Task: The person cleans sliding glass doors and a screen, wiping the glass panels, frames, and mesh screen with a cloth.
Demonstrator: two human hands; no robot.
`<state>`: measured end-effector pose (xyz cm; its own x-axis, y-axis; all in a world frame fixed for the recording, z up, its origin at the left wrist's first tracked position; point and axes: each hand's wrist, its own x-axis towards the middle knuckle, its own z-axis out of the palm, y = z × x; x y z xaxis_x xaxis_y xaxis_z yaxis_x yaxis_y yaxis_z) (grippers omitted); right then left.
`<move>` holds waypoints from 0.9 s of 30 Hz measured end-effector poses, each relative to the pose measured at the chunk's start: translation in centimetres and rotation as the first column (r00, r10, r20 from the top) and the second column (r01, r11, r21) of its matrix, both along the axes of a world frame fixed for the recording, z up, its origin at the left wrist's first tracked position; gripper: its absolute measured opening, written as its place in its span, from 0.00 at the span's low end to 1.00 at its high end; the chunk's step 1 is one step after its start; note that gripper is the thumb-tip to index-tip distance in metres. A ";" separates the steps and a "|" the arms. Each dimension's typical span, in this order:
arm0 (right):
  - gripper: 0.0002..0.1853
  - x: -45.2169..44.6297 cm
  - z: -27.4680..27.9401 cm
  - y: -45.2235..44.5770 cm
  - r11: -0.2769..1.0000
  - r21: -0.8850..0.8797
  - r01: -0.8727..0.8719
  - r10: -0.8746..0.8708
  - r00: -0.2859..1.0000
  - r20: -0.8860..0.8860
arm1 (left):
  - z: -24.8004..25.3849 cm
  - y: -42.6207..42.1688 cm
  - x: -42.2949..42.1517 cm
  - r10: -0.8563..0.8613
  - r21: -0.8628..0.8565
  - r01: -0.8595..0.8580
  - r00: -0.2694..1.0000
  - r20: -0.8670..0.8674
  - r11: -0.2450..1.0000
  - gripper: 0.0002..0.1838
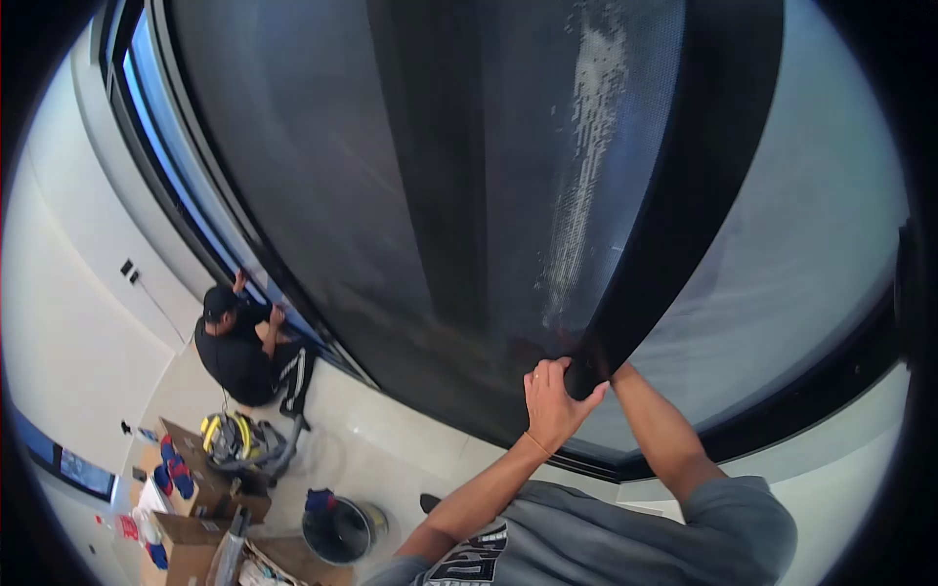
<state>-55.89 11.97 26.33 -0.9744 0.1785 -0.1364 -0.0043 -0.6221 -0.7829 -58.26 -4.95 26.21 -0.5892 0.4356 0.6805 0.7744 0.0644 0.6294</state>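
A tall dark mesh screen panel (pixel 322 127) with a thick black frame (pixel 674 215) stands in front of me. My left hand (pixel 554 402) grips the lower part of this frame, with its fingers on the near face and the thumb spread towards the edge. A thin band circles the left wrist, and a ring shows on a finger. My right forearm (pixel 657 420) reaches behind the frame's edge, so the right hand is hidden there. A whitish, streaky patch (pixel 586 146) runs down the mesh. To the right of the frame is a pale, hazy glass pane (pixel 791 244).
Another person (pixel 239 347) in dark clothes sits on the floor at the left, hands at the window frame. Behind them stand a yellow and grey vacuum cleaner (pixel 234 444), a bucket (pixel 342 532) with a dark cloth on its rim, and open cardboard boxes (pixel 191 542).
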 end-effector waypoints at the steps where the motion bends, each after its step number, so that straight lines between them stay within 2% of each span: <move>1: 0.18 -0.5 -1.5 -0.4 1.000 0.025 0.011 -0.012 0.999 0.044 | 0.2 0.2 -0.2 0.001 -0.002 -0.001 1.000 0.005 1.000 0.37; 4: 0.18 -1.2 -5.1 -1.0 0.993 0.117 0.011 -0.030 0.987 0.160 | 0.0 -0.4 0.0 0.008 -0.020 -0.008 1.000 0.022 1.000 0.37; 6: 0.18 -1.6 -4.9 -0.9 0.987 0.162 0.016 -0.042 0.987 0.156 | -0.2 -0.3 -0.3 0.008 -0.028 -0.008 1.000 0.010 1.000 0.37; 8: 0.17 -1.9 -2.2 0.0 0.977 0.206 0.059 -0.075 0.995 0.070 | -0.5 -0.4 -0.1 0.027 -0.032 -0.026 0.999 0.021 0.999 0.37; 11: 0.17 -1.6 5.2 1.6 0.969 0.222 0.105 -0.071 0.985 -0.158 | -0.6 -0.1 -0.1 0.048 -0.032 -0.046 0.998 0.042 0.998 0.38; 13: 0.17 -2.0 7.0 2.2 0.968 0.232 0.090 -0.045 0.980 -0.195 | -0.8 -0.3 0.1 0.063 -0.040 -0.062 0.997 0.044 0.997 0.38; 22: 0.17 -2.7 -5.0 0.7 0.967 0.231 -0.102 0.069 0.987 0.146 | -0.7 -0.1 0.5 0.091 -0.054 -0.089 0.995 0.038 0.995 0.38; 24: 0.16 -2.2 -4.8 0.8 0.968 0.224 -0.113 0.083 0.986 0.142 | -0.6 0.1 0.4 0.085 -0.067 -0.082 0.996 0.037 0.994 0.38; 27: 0.16 0.1 -1.2 2.1 0.979 0.179 -0.094 0.097 0.995 -0.006 | -0.6 0.1 0.5 0.076 -0.027 -0.076 0.997 0.008 0.997 0.39</move>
<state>-55.81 14.08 25.08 -0.9898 0.1047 -0.0969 0.0365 -0.4703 -0.8817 -57.78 -4.82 25.60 -0.6274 0.4077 0.6634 0.7608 0.1397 0.6337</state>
